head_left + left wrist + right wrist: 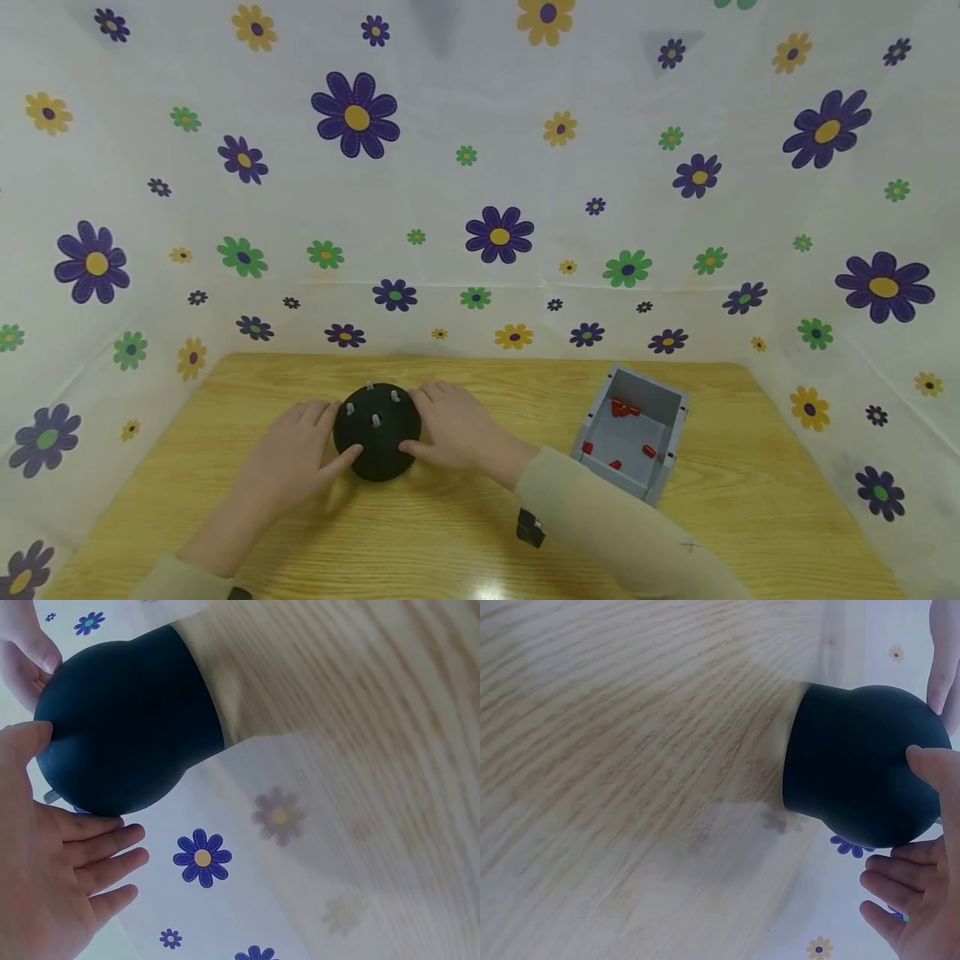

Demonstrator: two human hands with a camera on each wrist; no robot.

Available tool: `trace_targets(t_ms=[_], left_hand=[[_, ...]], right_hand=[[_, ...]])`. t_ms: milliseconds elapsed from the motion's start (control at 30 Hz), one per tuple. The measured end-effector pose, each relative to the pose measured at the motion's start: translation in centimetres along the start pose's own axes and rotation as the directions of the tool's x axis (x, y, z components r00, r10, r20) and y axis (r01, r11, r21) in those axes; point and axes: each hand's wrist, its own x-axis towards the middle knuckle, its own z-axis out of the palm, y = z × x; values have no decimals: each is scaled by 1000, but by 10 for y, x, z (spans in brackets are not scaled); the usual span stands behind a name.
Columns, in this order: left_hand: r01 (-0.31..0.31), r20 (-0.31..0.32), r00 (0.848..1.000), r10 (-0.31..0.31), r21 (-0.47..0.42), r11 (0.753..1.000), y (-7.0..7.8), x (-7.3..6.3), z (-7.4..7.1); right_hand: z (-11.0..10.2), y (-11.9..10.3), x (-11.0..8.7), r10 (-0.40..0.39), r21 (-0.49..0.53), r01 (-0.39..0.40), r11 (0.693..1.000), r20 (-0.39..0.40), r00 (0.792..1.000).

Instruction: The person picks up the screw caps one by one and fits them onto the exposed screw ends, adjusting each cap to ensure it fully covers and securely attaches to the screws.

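A black domed object (384,454) with several small grey pegs on its top stands upright on the wooden table. My left hand (288,462) lies against its left side, thumb at the front and index finger along the edge. From the right, my right hand (457,429) touches it the same way. In the left wrist view the dome (120,727) widens above a narrower base, and the left hand's (60,862) fingers are straight, most of them off the surface. In the right wrist view the right hand's (926,877) fingers are spread and loosely bent beside the dome (862,765).
A grey bin (626,479) stands to the right on the table (420,550), with several small red pieces (618,408) inside. White cloth with printed flowers (442,192) encloses the back and sides. The right forearm passes close to the bin's near end.
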Motion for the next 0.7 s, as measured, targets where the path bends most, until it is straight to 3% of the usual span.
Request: trace_targets(t_ms=[400, 700], left_hand=[[-37, -57, 998, 39, 33, 999, 8, -2, 4], [-55, -65, 996, 57, 37, 998, 18, -2, 4]], right_hand=[[3, 6, -10, 18, 27, -18, 999, 3, 1000], [3, 11, -22, 19, 77, -18, 997, -12, 1000]])
